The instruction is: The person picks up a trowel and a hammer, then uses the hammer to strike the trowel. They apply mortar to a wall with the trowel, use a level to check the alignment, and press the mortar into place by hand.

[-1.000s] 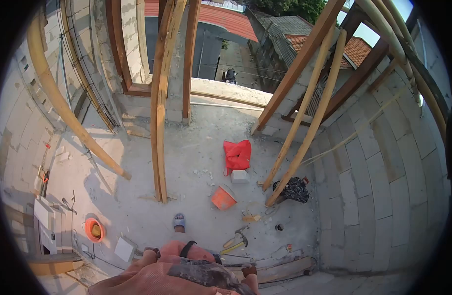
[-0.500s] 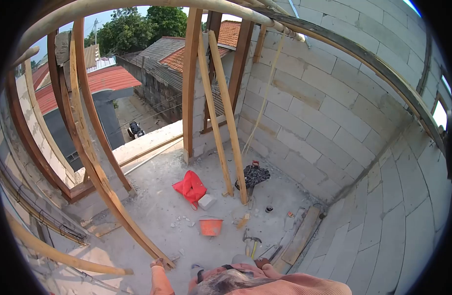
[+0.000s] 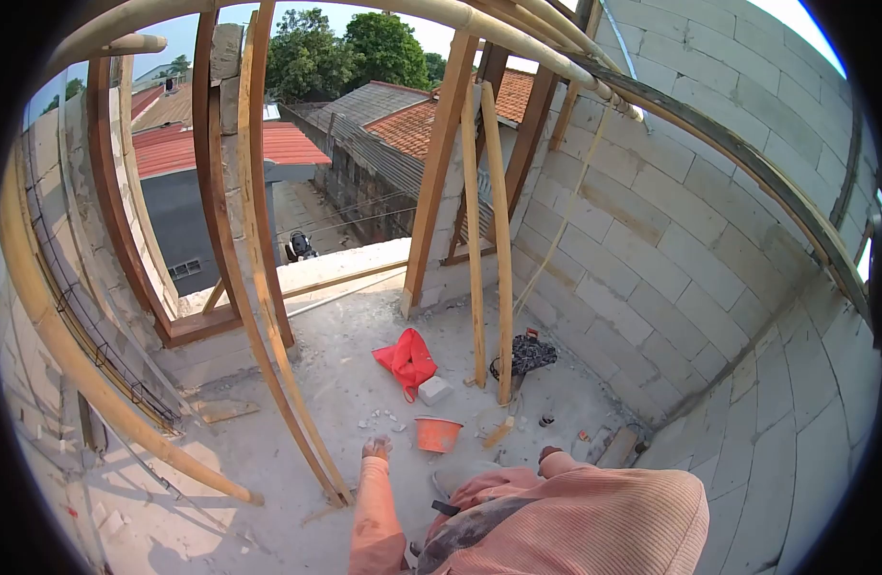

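My left hand [image 3: 377, 448] is stretched forward over the floor, just left of an orange bucket [image 3: 438, 435] and apart from it. Its fingers look curled in, with nothing visible between them. Beyond my chest, my right hand [image 3: 549, 453] shows only in part; its fingers are too small and hidden to read. A red bag [image 3: 406, 360] lies crumpled past the bucket, touching a pale block [image 3: 434, 390]. To the left of my left arm, the foot of a slanted timber post [image 3: 312, 450] meets the floor.
Two slim wooden props [image 3: 504, 278] lean near a dark bundle [image 3: 525, 355]. Bare block walls [image 3: 642, 240] rise at right. A low sill [image 3: 350, 266] edges a drop to the lane outside. A bamboo pole [image 3: 163, 446] slants down at left; rubble [image 3: 379, 419] dots the floor.
The view has swung left and I have moved forward. My left hand has gone from beside the timber post's foot to near the bucket. The hammer on the floor is now out of sight.
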Motion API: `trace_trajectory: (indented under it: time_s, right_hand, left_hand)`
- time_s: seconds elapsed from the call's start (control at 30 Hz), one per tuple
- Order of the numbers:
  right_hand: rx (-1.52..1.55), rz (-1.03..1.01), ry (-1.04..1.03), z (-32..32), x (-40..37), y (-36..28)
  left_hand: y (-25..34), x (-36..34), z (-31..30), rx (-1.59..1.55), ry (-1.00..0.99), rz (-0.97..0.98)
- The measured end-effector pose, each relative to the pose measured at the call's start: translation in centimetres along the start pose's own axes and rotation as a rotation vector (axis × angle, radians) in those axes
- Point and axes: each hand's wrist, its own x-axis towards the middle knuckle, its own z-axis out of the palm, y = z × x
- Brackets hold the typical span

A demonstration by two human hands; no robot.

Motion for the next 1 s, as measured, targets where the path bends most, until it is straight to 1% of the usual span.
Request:
trace_trajectory:
  time_s: [0.03, 0.07, 0.1, 0.13, 0.2, 0.27, 0.33, 0.4, 0.47, 0.53, 0.57, 0.6, 0.63, 0.67, 0.77, 0.8, 0.9, 0.93, 0.97, 1.0]
  right_hand:
    - [0.009, 0.008, -0.007, 1.1, 0.5, 0.5]
    - [0.019, 0.008, -0.008, 1.5, 1.2, 0.3]
    - [0.029, 0.008, -0.009, 1.8, 1.7, 0.1]
    - [0.048, 0.009, -0.028, 2.1, 1.1, -0.5]
    - [0.08, -0.042, -0.065, 2.0, 0.1, -3.1]
    - [0.107, -0.132, -0.105, 1.2, -1.5, -6.1]
    - [0.119, -0.216, -0.12, -1.9, -4.0, -8.8]
    - [0.184, -0.204, -0.049, -5.3, -5.2, -10.2]
    - [0.36, -0.019, 0.108, -5.7, -2.9, -11.2]
    - [0.223, -0.17, 0.002, -5.2, 0.8, -9.6]
    - [0.267, -0.137, -0.001, -5.4, 0.0, -8.9]
    - [0.313, -0.112, 0.002, -7.1, -2.9, -9.1]
    - [0.357, -0.095, 0.004, -8.0, -4.1, -9.8]
    - [0.243, -0.143, 0.023, -6.7, -2.4, -9.8]
    - [0.278, -0.064, -0.056, -3.1, 1.7, -9.9]
    - [0.215, -0.104, -0.118, -2.2, 3.3, -10.1]
    - [0.18, -0.348, -0.16, 1.8, 10.8, -10.4]
    - [0.192, -0.391, -0.171, 3.2, 13.6, -11.0]
    - [0.175, -0.395, -0.183, 2.2, 14.0, -11.8]
    - [0.189, -0.393, -0.198, -0.3, 13.3, -12.5]
  left_hand:
    - [5.1, -2.0, 1.8, -0.028, -0.03, 0.045]
    - [8.5, -3.2, 2.6, -0.061, -0.056, 0.088]
    - [10.7, -4.1, 2.7, -0.09, -0.077, 0.124]
    - [12.2, -4.8, 2.3, -0.116, -0.086, 0.15]
    - [12.3, -6.8, -0.2, -0.14, -0.073, 0.146]
    - [10.1, -9.2, -3.5, -0.15, -0.026, 0.079]
    - [5.7, -11.2, -7.3, -0.17, 0.058, -0.037]
    - [0.3, -13.3, -10.9, -0.2, 0.158, -0.179]
    - [-4.0, -16.0, -13.9, -0.223, 0.27, -0.313]
    - [-6.7, -18.4, -15.7, -0.246, 0.366, -0.416]
    - [-7.6, -19.5, -16.1, -0.257, 0.413, -0.463]
    - [-8.1, -20.1, -16.3, -0.272, 0.441, -0.484]
    - [-8.6, -20.7, -16.3, -0.286, 0.463, -0.504]
    - [-8.9, -21.3, -16.3, -0.302, 0.485, -0.52]
    - [-9.8, -22.9, -15.6, -0.345, 0.542, -0.532]
    - [-9.9, -23.3, -15.1, -0.363, 0.559, -0.532]
    - [-9.9, -23.7, -13.1, -0.422, 0.616, -0.525]
    - [-9.9, -23.7, -12.4, -0.439, 0.634, -0.522]
    - [-10.3, -23.4, -11.9, -0.448, 0.647, -0.52]
    - [-10.2, -23.9, -10.8, -0.472, 0.674, -0.521]
